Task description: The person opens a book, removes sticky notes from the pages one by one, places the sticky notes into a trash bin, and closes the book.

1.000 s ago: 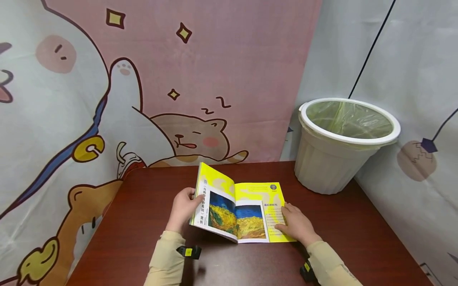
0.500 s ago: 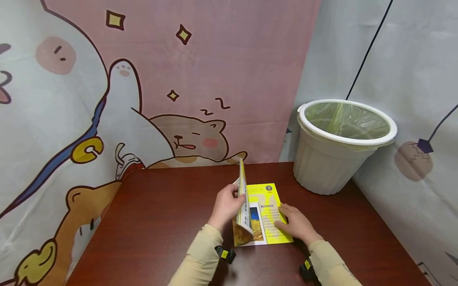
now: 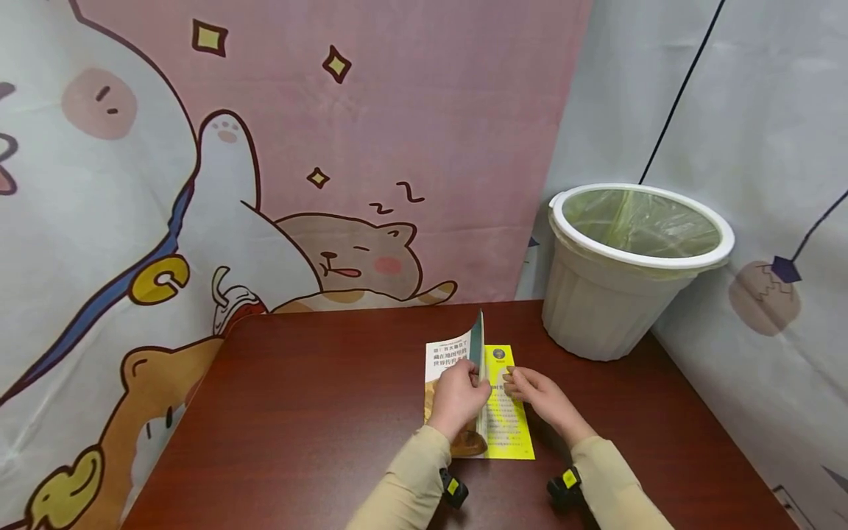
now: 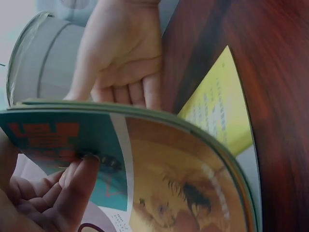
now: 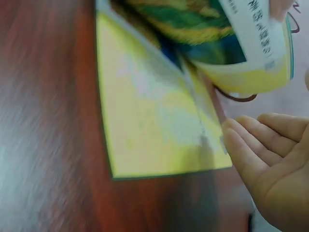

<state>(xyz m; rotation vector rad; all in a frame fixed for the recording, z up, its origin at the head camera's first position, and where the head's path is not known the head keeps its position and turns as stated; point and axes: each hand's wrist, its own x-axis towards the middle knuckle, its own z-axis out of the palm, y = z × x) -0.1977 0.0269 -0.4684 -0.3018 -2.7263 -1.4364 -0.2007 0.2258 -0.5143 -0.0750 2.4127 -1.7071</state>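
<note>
A magazine lies partly folded over on the table, its raised front cover and pages curving upward. My left hand pinches that raised part between thumb and fingers. In the left wrist view, the teal and brown cover bends in front of the left thumb. Beneath the raised part, a yellow page lies flat on the table. Just right of the raised pages is my right hand, with its fingers fairly straight and nothing gripped. In the right wrist view its fingertips hover by the yellow page's edge.
A white bin with a clear yellowish liner stands at the table's back right corner. Behind the dark red wooden table hangs a cloth printed with cartoon animals. Each wrist wears a small black camera.
My left hand has swung the left part of the magazine rightward, so the spread is folding over and the cover now shows. My right hand has lifted from the page's right side.
</note>
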